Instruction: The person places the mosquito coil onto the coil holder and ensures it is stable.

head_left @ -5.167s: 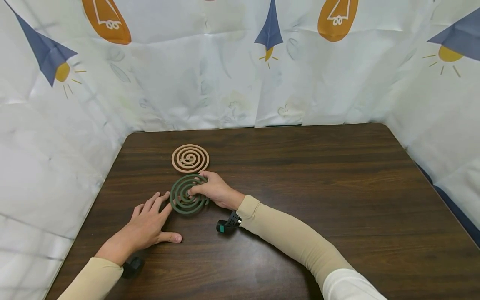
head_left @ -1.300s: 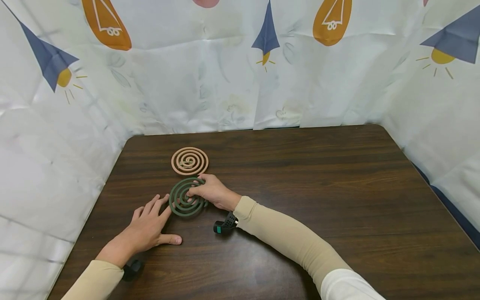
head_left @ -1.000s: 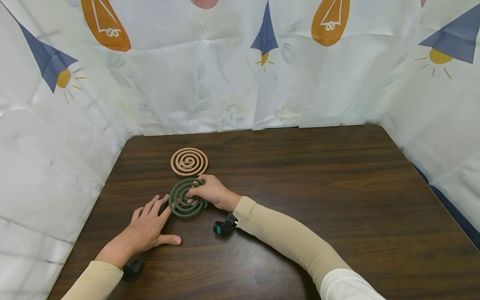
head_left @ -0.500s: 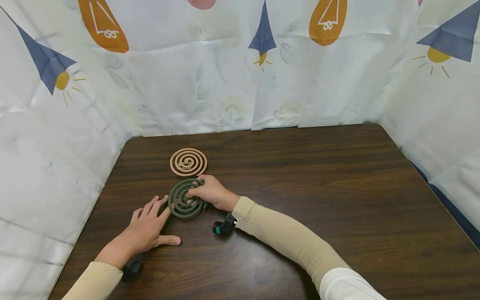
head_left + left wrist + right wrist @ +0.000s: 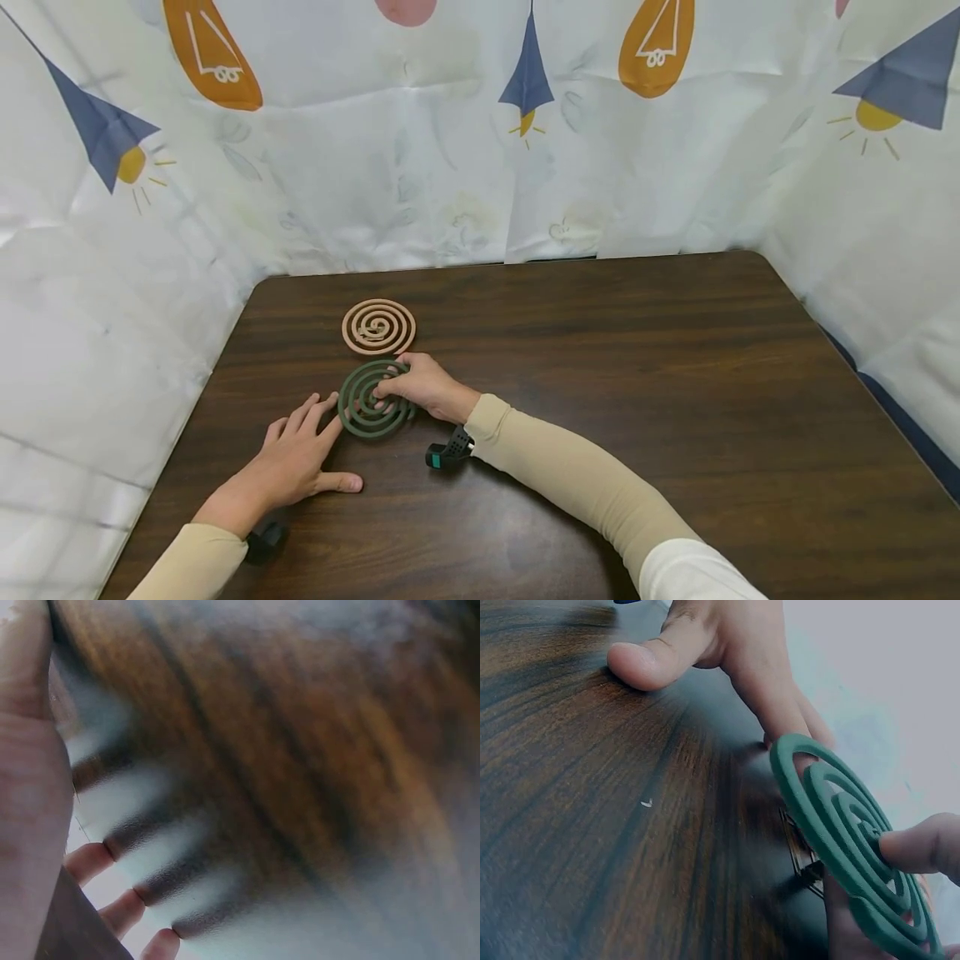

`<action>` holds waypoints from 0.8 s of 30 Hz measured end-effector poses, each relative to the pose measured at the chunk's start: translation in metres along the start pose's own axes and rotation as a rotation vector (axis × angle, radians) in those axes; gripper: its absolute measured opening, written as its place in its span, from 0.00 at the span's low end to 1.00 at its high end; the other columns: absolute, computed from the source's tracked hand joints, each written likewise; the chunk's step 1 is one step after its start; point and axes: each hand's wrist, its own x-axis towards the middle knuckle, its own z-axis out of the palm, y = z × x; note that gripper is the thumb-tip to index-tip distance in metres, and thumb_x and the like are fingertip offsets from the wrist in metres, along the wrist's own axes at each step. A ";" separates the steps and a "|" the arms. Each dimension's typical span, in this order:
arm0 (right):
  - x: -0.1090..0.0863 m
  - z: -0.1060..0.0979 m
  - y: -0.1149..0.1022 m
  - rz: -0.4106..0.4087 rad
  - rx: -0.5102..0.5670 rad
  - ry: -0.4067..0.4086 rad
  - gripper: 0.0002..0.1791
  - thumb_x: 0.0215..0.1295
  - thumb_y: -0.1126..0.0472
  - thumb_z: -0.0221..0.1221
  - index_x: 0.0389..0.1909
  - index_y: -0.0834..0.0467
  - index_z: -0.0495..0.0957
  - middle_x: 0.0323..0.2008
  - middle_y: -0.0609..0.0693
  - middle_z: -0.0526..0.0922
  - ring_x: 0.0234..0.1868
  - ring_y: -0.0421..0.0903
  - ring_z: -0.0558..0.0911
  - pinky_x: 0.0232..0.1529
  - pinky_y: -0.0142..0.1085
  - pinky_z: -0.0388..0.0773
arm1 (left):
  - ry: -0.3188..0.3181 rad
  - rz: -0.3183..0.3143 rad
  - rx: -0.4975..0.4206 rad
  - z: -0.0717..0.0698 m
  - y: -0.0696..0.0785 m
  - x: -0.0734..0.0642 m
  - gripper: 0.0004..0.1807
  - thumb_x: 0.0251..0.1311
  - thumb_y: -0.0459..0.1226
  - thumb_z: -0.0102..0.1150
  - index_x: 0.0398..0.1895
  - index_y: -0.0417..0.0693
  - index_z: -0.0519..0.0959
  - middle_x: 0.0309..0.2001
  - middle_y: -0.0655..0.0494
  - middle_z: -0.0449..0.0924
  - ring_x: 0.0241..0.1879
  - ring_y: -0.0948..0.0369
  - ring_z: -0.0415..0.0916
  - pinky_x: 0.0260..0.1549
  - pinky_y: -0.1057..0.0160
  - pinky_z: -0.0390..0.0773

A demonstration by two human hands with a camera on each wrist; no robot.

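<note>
My right hand [image 5: 432, 388] pinches a green mosquito coil [image 5: 821, 838] with its thumb near the spiral's centre and fingers behind it. In the right wrist view the coil stands tilted above the table. Below it is a small thin metal stand [image 5: 810, 871], partly hidden. My left hand [image 5: 295, 456] rests on the table with fingers spread and thumb out. Its index finger reaches the coil's left edge; whether they touch I cannot tell. Just behind lies a tan mosquito coil [image 5: 379, 327], with a small metal piece at its centre.
The dark wooden table [image 5: 637, 375] extends far to the right. A white printed curtain [image 5: 450, 183] hangs behind it and along both sides. In the right wrist view a tiny white crumb [image 5: 646, 803] lies on the tabletop. Black cameras are strapped at both wrists.
The head view has shifted slightly. Both hands and the green coil keep the same places relative to each other, and the tan coil has not moved on the table.
</note>
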 end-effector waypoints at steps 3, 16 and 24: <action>-0.001 -0.002 0.000 0.023 0.030 -0.017 0.10 0.67 0.66 0.65 0.42 0.57 0.73 0.30 0.48 0.84 0.28 0.39 0.86 0.31 0.30 0.81 | -0.003 0.000 0.005 0.000 0.000 0.000 0.62 0.48 0.76 0.60 0.78 0.43 0.65 0.79 0.34 0.54 0.77 0.31 0.51 0.60 0.25 0.64; -0.007 -0.012 -0.004 0.090 0.004 -0.021 0.08 0.73 0.58 0.60 0.33 0.57 0.81 0.27 0.48 0.83 0.26 0.41 0.80 0.29 0.33 0.80 | 0.014 0.003 0.013 0.003 -0.002 -0.003 0.62 0.48 0.76 0.61 0.77 0.43 0.65 0.78 0.33 0.55 0.76 0.31 0.52 0.59 0.24 0.64; -0.013 -0.025 -0.005 0.116 -0.011 -0.002 0.15 0.73 0.57 0.59 0.49 0.64 0.84 0.40 0.55 0.87 0.35 0.42 0.88 0.44 0.37 0.88 | 0.025 0.007 0.012 -0.001 0.002 -0.006 0.61 0.48 0.75 0.62 0.76 0.42 0.67 0.78 0.34 0.56 0.76 0.31 0.53 0.59 0.25 0.65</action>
